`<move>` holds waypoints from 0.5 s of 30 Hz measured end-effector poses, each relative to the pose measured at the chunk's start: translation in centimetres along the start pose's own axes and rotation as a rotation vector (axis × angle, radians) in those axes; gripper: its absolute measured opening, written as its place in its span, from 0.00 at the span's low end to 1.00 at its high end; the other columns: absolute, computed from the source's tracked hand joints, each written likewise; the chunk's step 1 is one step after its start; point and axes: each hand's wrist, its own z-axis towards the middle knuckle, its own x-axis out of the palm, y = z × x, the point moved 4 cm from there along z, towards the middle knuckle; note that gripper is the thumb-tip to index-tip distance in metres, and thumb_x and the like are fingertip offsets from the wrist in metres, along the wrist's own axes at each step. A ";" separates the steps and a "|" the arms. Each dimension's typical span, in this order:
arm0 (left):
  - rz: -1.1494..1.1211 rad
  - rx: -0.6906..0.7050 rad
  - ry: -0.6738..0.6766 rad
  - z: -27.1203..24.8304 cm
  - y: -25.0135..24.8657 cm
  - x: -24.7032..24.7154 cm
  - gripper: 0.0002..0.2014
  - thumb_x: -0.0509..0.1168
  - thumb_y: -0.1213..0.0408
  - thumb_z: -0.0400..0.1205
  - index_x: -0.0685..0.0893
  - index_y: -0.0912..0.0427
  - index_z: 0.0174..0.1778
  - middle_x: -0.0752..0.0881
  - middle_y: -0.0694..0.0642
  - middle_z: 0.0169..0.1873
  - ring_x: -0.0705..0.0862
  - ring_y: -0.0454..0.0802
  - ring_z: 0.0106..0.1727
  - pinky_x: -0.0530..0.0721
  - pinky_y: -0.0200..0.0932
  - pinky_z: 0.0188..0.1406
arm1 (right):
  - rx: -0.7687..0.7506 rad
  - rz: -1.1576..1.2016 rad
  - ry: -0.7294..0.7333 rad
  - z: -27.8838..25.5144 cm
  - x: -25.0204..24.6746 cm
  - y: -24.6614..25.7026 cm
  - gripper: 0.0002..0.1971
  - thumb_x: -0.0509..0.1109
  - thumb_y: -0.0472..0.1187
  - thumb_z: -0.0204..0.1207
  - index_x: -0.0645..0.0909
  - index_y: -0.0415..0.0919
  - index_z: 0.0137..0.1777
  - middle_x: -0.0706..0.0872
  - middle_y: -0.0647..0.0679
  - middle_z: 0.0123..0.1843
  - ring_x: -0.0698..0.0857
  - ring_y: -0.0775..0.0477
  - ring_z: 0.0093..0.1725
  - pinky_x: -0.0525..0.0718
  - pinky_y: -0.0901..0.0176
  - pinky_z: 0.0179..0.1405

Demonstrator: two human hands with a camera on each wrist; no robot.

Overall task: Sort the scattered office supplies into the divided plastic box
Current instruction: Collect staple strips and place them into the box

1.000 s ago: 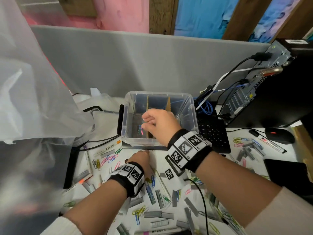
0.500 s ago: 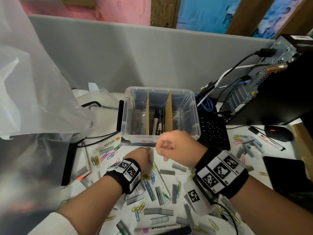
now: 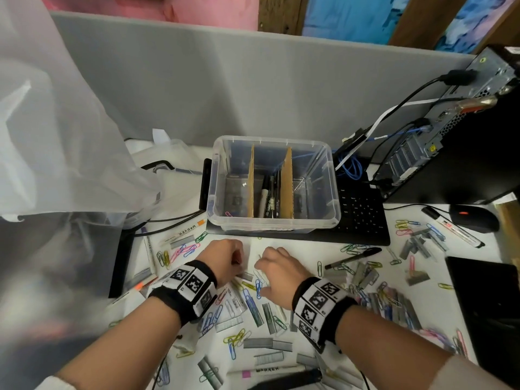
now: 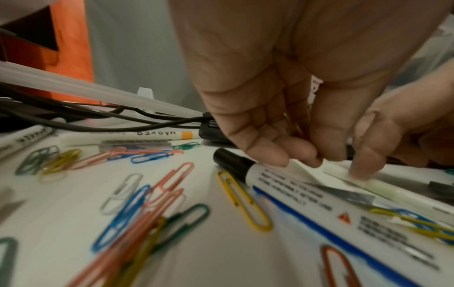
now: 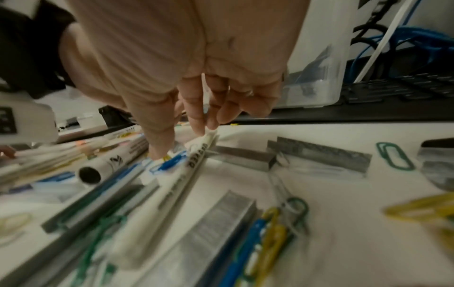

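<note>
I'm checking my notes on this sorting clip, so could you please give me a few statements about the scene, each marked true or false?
1. The plastic box has two cardboard dividers. True.
2. The markers in the box lie in its middle compartment. True.
3. The right hand is inside the box. False: it is down on the desk in front of the box.
4. The desk is cleared of paper clips. False: many lie scattered there, with staple strips.

A grey partition [image 3: 253,88] backs the white table [image 3: 304,250]; pink wall [image 3: 183,7] at 11 o'clock, wooden posts [image 3: 277,12] at 12.
</note>
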 end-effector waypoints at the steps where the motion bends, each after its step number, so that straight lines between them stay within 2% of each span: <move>1: -0.012 0.002 -0.009 -0.2 0.2 0.0 0.11 0.71 0.65 0.76 0.76 0.48 0.33 0.86 0.47 0.37 0.83 0.47 0.42 0.82 0.39 0.46 | 0.009 -0.044 0.006 0.1 0.1 0.1 0.21 0.71 0.48 0.74 0.76 0.42 0.65 0.71 0.47 0.65 0.68 0.43 0.66 0.73 0.46 0.65; 3: -0.009 0.025 -0.025 -0.6 0.3 0.0 0.08 0.66 0.67 0.78 0.77 0.48 0.38 0.83 0.46 0.36 0.81 0.47 0.42 0.78 0.37 0.44 | 0.031 -0.095 0.011 0.2 0.3 0.4 0.23 0.72 0.51 0.72 0.75 0.42 0.64 0.70 0.47 0.65 0.68 0.43 0.66 0.73 0.45 0.64; 5: -0.019 0.046 -0.018 -1.0 0.4 0.2 0.10 0.62 0.70 0.79 0.81 0.48 0.43 0.80 0.43 0.34 0.80 0.45 0.41 0.73 0.33 0.42 | 0.040 -0.117 0.003 0.3 0.5 0.6 0.23 0.72 0.51 0.72 0.74 0.42 0.64 0.70 0.46 0.65 0.68 0.42 0.66 0.72 0.44 0.63; 7: -0.116 0.025 -0.006 -1.1 0.8 0.3 0.13 0.61 0.73 0.79 0.82 0.49 0.39 0.83 0.42 0.34 0.81 0.43 0.40 0.74 0.32 0.41 | 0.032 -0.134 -0.010 0.3 0.7 0.8 0.20 0.71 0.47 0.74 0.75 0.42 0.64 0.71 0.45 0.65 0.68 0.41 0.66 0.72 0.44 0.63; 10: -0.368 -0.068 -0.002 -1.1 1.6 0.3 0.15 0.61 0.75 0.78 0.83 0.50 0.32 0.86 0.48 0.32 0.81 0.43 0.33 0.75 0.33 0.32 | 0.001 -0.168 -0.029 0.2 0.9 1.2 0.14 0.67 0.40 0.77 0.77 0.41 0.62 0.75 0.44 0.64 0.69 0.41 0.66 0.71 0.46 0.63; 13: -0.511 -0.130 0.039 -1.4 1.1 0.5 0.11 0.65 0.69 0.78 0.82 0.55 0.30 0.84 0.50 0.27 0.78 0.45 0.29 0.73 0.37 0.29 | -0.002 -0.168 -0.025 0.3 1.0 1.4 0.13 0.64 0.36 0.78 0.76 0.41 0.63 0.79 0.42 0.62 0.72 0.40 0.65 0.71 0.47 0.63; 15: -0.383 -0.093 0.071 -1.3 0.4 0.9 0.10 0.69 0.63 0.77 0.81 0.52 0.29 0.83 0.48 0.27 0.79 0.44 0.31 0.74 0.36 0.33 | 0.003 -0.168 -0.017 0.3 1.1 1.4 0.14 0.64 0.36 0.78 0.77 0.42 0.63 0.80 0.42 0.60 0.73 0.39 0.64 0.71 0.47 0.62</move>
